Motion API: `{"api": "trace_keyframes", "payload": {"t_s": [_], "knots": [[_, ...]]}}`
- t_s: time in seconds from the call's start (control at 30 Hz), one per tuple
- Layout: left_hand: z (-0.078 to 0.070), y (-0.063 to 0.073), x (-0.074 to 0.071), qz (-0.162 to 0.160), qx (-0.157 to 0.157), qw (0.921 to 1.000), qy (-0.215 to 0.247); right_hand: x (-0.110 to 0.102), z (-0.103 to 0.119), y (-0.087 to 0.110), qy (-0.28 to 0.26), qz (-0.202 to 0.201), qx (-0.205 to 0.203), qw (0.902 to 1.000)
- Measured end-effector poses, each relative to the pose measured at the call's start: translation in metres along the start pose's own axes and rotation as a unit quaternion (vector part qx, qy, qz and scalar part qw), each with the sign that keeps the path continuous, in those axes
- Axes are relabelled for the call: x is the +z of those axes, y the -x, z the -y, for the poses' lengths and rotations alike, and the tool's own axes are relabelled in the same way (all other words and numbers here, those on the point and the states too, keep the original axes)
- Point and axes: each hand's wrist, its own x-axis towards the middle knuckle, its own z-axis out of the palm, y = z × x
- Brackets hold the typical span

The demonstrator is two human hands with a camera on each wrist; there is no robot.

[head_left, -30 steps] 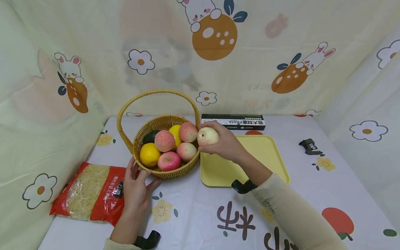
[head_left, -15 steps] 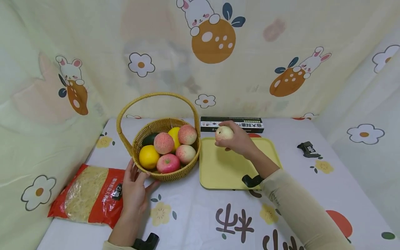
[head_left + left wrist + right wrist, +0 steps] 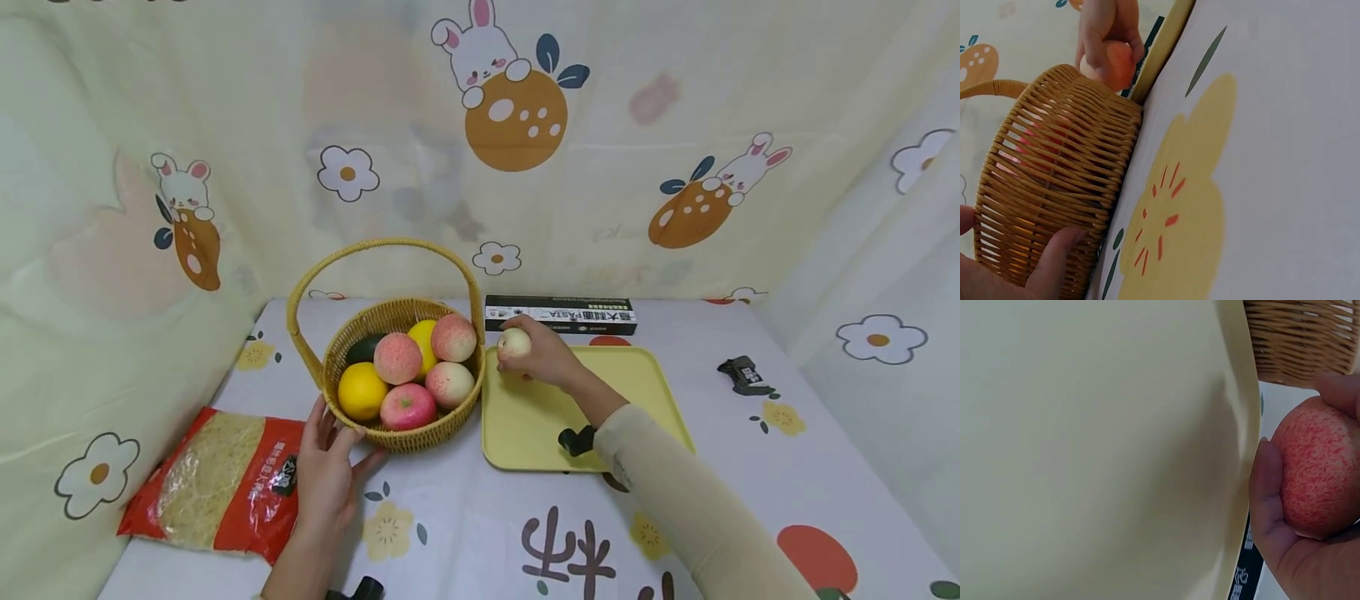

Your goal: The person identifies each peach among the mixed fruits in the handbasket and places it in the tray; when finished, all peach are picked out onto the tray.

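My right hand (image 3: 543, 354) grips a pale, red-speckled peach (image 3: 513, 343) at the tray's back left corner. The right wrist view shows the peach's red side (image 3: 1317, 469) between thumb and finger. Below the hand lies a yellow tray (image 3: 585, 425). To its left stands a wicker basket (image 3: 416, 437) with a tall handle, filled with several fruits: peaches (image 3: 397, 358), a red apple (image 3: 407, 407), a yellow fruit (image 3: 362, 391) and a dark green one (image 3: 364, 349). My left hand (image 3: 327, 467) rests spread against the basket's front left side, thumb (image 3: 1057, 259) along its woven wall.
A black and white pasta box (image 3: 561, 315) lies behind the tray. At the left lies a red bag of pasta (image 3: 217, 479). A small dark packet (image 3: 744, 376) sits at the right. A printed curtain (image 3: 405, 100) closes off the back.
My right hand carried the peach rightward from the basket's rim over the tray, then back left and lower to the tray's rear left corner. The left hand stays at the basket.
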Motion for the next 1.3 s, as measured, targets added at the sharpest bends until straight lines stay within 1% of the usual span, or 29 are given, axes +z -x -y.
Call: {"api": "trace_keyframes", "payload": {"t_s": [0.2, 0.37, 0.43, 0.57, 0.7, 0.83, 0.97, 1.1, 1.13, 1.3], "knots": [[-0.001, 0.0, -0.001, -0.003, -0.007, 0.9999, 0.01, 0.011, 0.0, -0.012, 0.041, 0.019, -0.005, 0.999], [-0.003, -0.001, -0.003, -0.008, -0.004, 0.9999, 0.013, 0.017, 0.0, -0.019, 0.097, 0.017, -0.023, 0.9948], [-0.003, -0.001, -0.004, -0.008, -0.003, 0.9999, 0.011, 0.018, 0.0, -0.02, 0.124, 0.016, -0.029, 0.9918], [-0.002, -0.001, -0.005, -0.006, -0.004, 0.9999, 0.011, 0.018, 0.002, -0.019, 0.158, 0.018, -0.03, 0.9868], [-0.001, -0.002, -0.005, -0.007, -0.002, 0.9998, 0.018, 0.015, 0.005, -0.017, 0.174, 0.02, -0.04, 0.9838], [-0.004, -0.007, -0.002, -0.003, -0.001, 0.9997, 0.025, 0.006, 0.007, -0.013, 0.169, 0.013, -0.049, 0.9844], [-0.007, -0.012, 0.002, 0.005, -0.001, 0.9998, 0.021, 0.001, 0.002, -0.006, 0.136, 0.001, -0.041, 0.9898], [-0.008, -0.013, -0.001, 0.004, 0.003, 0.9999, 0.01, 0.001, 0.001, 0.001, 0.106, 0.007, -0.031, 0.9939], [-0.009, -0.014, -0.002, 0.004, 0.004, 1.0, 0.008, 0.0, 0.001, 0.004, 0.106, 0.008, -0.029, 0.9939], [-0.008, -0.014, -0.005, 0.002, 0.0, 1.0, 0.009, -0.011, 0.007, 0.021, 0.089, 0.002, -0.02, 0.9958]]}}
